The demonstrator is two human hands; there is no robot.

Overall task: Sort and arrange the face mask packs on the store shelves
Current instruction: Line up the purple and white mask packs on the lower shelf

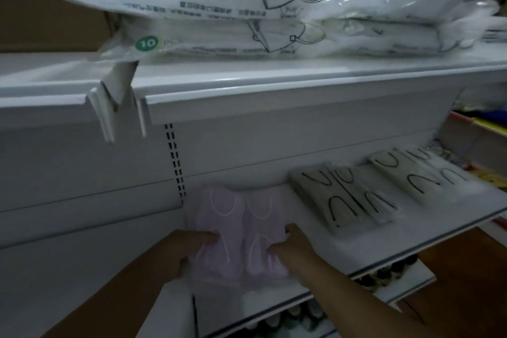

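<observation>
My left hand [192,244] and right hand [288,247] grip the pink pack [236,233] by its side edges at the left of the middle shelf [411,225]; it looks light, soft and slippery, so edge holds suit it.

Motion blur smears the print on the white mask packs [208,3]. Small bottles [384,276] under the shelf front are mostly hidden — labels unreadable. Colourful goods [491,123] far right are cut off.
</observation>
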